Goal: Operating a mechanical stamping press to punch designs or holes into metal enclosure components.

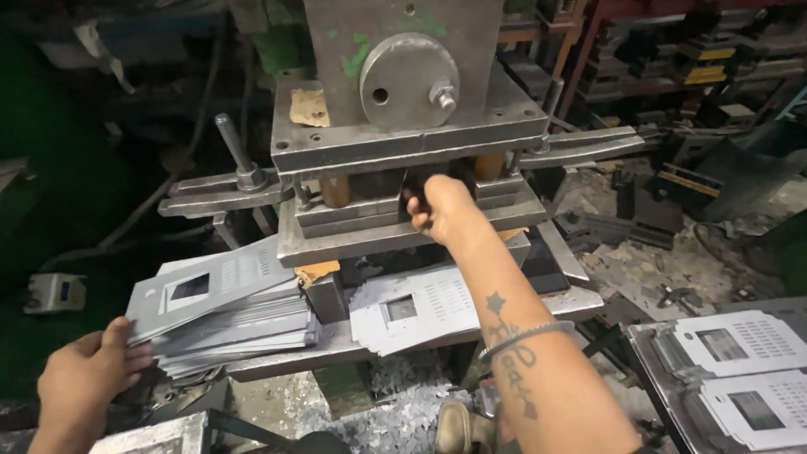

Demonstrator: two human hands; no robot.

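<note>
I see right hand [439, 210] reaching into press die [403, 227], fingers curled (what they grip, cannot tell). Left hand [88, 374] pinches edge of grey sheet stack [227, 315], left on press table [336, 345].

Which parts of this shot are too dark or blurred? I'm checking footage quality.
Head view: the press and sheet stack are evenly lit and sharp; the far left background sinks into shadow; the left hand and right hand show slight softness; frame edges bend.

Grey steel press [403, 126] at upper centre, flecked green, perhaps paint. Pale grey sheet stack [223, 315] at lower left, perforated in dot grids. Silver bracelet [525, 335] on the dark-tattooed forearm [530, 361].
</note>
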